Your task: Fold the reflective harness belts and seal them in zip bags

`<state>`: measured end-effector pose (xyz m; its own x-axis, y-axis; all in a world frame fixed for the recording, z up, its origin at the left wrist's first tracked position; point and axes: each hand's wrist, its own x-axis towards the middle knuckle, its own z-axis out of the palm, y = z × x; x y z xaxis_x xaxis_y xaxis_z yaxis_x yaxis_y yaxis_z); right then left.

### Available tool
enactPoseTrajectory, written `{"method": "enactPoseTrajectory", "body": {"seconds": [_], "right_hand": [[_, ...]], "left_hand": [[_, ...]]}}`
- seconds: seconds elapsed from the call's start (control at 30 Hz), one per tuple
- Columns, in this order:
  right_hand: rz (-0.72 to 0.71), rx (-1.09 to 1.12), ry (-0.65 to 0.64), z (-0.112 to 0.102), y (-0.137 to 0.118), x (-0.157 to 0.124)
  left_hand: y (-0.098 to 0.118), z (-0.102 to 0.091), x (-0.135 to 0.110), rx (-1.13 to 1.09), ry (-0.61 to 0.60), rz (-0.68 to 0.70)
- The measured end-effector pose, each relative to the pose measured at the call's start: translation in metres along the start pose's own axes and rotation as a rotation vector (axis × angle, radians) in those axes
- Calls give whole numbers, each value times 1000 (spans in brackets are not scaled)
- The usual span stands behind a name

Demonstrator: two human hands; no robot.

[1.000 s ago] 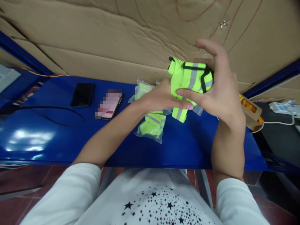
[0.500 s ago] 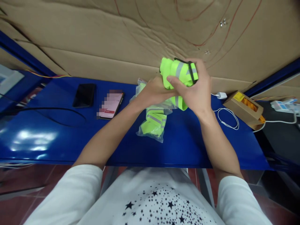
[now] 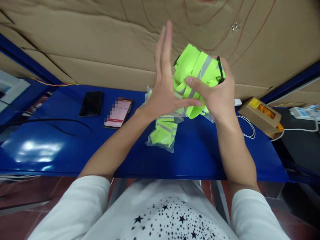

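Note:
A bundle of neon-yellow reflective straps (image 3: 197, 68) with grey stripes and black edge pieces is raised above the table. My right hand (image 3: 217, 93) grips it from the right, thumb across its front. On the bundle's left side, my left hand (image 3: 165, 86) is open, fingers stretched upward and thumb pointing right in front of a hanging loop. Whether the left palm touches the bundle is hard to tell. Below lies a clear plastic bag (image 3: 163, 133) holding similar yellow straps; its upper part is partly hidden by my left hand.
On the blue table (image 3: 195, 156), a black phone (image 3: 91, 104) and a lit phone (image 3: 118, 113) lie to the left. A cardboard box (image 3: 261, 116) with orange contents and a white cable (image 3: 250, 130) are at right. A brown cardboard wall (image 3: 100, 43) rises behind.
My left hand has unwrapped from the bundle, its fingers now extended upward. My right hand has moved slightly right with the bundle, which looks broader.

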<state>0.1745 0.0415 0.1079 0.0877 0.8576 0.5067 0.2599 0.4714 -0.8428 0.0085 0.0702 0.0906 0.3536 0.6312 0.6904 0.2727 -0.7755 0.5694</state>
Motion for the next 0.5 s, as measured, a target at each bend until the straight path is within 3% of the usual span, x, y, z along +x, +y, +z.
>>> {"method": "enactPoseTrajectory", "body": {"seconds": [0.07,0.13,0.2,0.3,0.43,0.5], "right_hand": [[-5,-65,42,1,6,2],[7,-71,-7,4,14,4],[29,-12,-78,7,19,4],[85,77,-139,11,20,2],[179,161,-223,12,19,-1],[211,195,-250,12,20,0]], "left_hand": [[7,-6,-1,224,15,186],[9,-7,-1,388,-121,264],[5,-5,-1,461,-191,314],[-6,0,-1,468,-168,372],[-11,5,-3,310,-219,267],[-8,6,-2,102,-265,92]]}}
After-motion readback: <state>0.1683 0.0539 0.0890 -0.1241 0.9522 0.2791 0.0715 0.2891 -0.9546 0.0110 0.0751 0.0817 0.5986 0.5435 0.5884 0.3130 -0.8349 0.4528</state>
